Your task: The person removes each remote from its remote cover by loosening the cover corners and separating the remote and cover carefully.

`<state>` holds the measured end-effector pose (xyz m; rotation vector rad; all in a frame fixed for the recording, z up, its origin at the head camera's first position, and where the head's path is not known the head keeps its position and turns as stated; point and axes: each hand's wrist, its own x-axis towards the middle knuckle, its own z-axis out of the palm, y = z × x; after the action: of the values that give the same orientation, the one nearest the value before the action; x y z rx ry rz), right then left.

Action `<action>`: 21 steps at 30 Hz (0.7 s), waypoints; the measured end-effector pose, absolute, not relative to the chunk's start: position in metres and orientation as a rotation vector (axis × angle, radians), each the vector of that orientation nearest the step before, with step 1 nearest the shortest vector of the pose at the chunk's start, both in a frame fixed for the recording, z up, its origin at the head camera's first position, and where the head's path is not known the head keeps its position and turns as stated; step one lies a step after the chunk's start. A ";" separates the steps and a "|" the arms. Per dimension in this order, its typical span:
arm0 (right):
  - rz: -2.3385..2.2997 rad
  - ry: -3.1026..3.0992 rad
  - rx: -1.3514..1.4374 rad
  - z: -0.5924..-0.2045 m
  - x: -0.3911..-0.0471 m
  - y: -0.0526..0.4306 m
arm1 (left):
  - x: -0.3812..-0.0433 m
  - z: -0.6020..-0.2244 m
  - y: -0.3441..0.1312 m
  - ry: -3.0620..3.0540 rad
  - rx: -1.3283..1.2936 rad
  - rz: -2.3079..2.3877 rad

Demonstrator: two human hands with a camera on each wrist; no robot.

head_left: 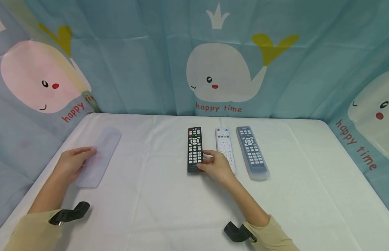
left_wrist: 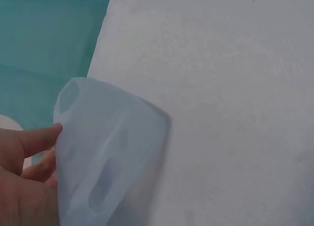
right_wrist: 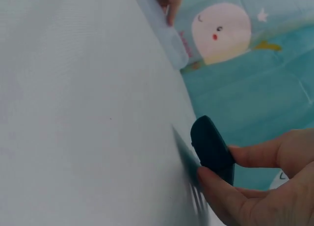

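At the table's left, my left hand (head_left: 73, 162) holds a flat, translucent silicone remote cover (head_left: 103, 157) by its left edge. In the left wrist view the cover (left_wrist: 105, 142) is tilted, one opening facing the camera, and the thumb and fingers pinch its side. My right hand (head_left: 217, 168) grips the lower right side of a black remote control (head_left: 194, 148) with white, red, green and blue buttons. The right wrist view shows the dark end of that remote (right_wrist: 212, 145) between thumb and fingers, tilted up with a shadow beside it.
Right of the black remote lies a white remote (head_left: 224, 139), partly hidden by my right hand. Beside it is a grey remote (head_left: 252, 151) inside a translucent cover. A white cloth (head_left: 169, 209) covers the table. Blue whale-print curtains (head_left: 144, 69) border its back and sides.
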<state>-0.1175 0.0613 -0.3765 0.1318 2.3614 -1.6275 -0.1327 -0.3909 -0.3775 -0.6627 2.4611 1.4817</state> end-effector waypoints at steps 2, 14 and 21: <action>-1.606 2.377 0.125 -0.377 -0.117 0.060 | -0.133 -0.380 -0.390 2.465 -0.681 1.450; -1.601 2.388 0.124 -0.381 -0.114 0.056 | -0.126 -0.382 -0.391 2.618 -0.655 1.288; -1.594 2.393 0.113 -0.383 -0.114 0.055 | -0.122 -0.383 -0.395 2.655 -0.635 1.279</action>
<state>-0.1139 0.0551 -0.3828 0.1127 2.3928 -1.5944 -0.1216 -0.3945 -0.3830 -0.6352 2.6554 1.2794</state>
